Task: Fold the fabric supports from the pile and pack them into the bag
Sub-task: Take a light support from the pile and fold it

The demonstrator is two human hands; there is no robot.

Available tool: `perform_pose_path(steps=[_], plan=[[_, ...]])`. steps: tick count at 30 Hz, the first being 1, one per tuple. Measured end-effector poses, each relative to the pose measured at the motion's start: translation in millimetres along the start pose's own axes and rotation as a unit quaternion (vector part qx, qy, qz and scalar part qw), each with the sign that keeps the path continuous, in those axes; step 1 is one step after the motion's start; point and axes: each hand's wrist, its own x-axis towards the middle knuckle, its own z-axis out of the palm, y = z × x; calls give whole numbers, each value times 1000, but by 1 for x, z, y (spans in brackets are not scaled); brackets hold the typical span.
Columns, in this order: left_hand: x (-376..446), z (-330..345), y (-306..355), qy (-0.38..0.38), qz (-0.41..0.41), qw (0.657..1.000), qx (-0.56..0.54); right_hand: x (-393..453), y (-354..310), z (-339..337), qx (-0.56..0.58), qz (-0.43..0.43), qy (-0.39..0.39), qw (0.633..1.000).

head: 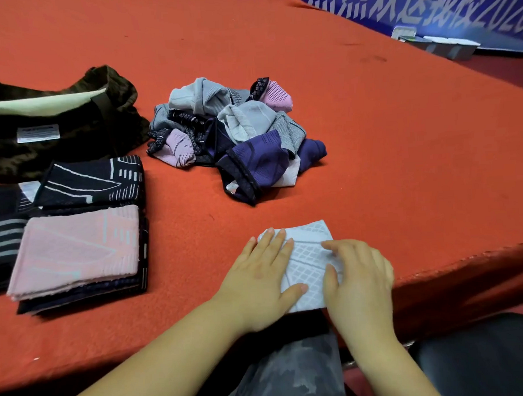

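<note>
Red felt covers the table point(355, 108), and its nap probably helps keep slippery knit from sliding while it is worked. At the lower centre of the frame, close to the table's near edge, lies a white fabric support point(307, 256) with a woven lattice pattern, already doubled over into a compact rectangle. The left hand point(258, 279) lies flat on its left side, fingers straight and slightly spread, thumb reaching across the cloth, apparently pinning the fold so it cannot spring open. The right hand point(360, 279) covers the right side with fingers bent down onto the fabric; I cannot tell whether it is pinching an edge or only pressing. Working this near the body looks sensible, since both palms can bear straight down. In the upper middle of the frame sits the pile point(235, 135) of unfolded supports, grey, purple, pink and dark, well apart from the hands yet within reach. At the left, a folded stack point(80, 237) with a pink piece on top rests just beside the dark bag point(53, 127), whose mouth gapes open in the upper left, presumably staged there so finished pieces can go in together.
</note>
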Motion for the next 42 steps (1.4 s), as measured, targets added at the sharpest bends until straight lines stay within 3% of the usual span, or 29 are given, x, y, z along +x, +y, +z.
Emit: perform_pose_path(steps=[2,3,5,6,9,12,15,20,24,26,28,30,35,37,40,42], plan=[[1,0,-5,30,12,997,-70,6,-11,5,59,-46,-72,995],[2,-2,-7,82,9,988,-133,7,-16,10,90,-49,-133,986],[6,-3,-19,217,-50,951,-216,6,-20,19,104,-48,-234,965],[8,-5,-26,247,-97,935,-235,5,-19,24,91,-58,-253,961],[18,-15,-46,154,-160,946,-237,2,-17,27,71,-73,-261,960],[31,-22,-56,62,-137,945,-289,0,-19,25,121,-50,-220,967],[40,-28,-58,43,-111,945,-305,-2,-21,23,153,-37,-175,972],[40,-42,-49,59,-58,875,-477,-2,-22,23,165,-40,-203,964],[38,-46,-47,30,-46,843,-535,-3,-19,25,144,-44,-221,964],[38,-47,-53,23,-57,880,-471,-3,-19,23,111,-53,-240,963],[39,-44,-58,15,-73,954,-290,-2,-21,23,70,-66,-260,961],[36,-42,-56,11,-90,982,-168,-1,-22,24,38,-75,-271,959],[30,-34,-46,72,-190,967,-154,6,-15,19,39,-78,-310,947],[27,-36,-40,87,-235,958,-136,8,-7,16,26,-32,-254,966],[21,-39,-30,44,-279,958,-48,10,2,8,1,82,-114,990],[15,-41,-23,-9,-294,955,-23,14,2,0,-3,169,-124,978]])
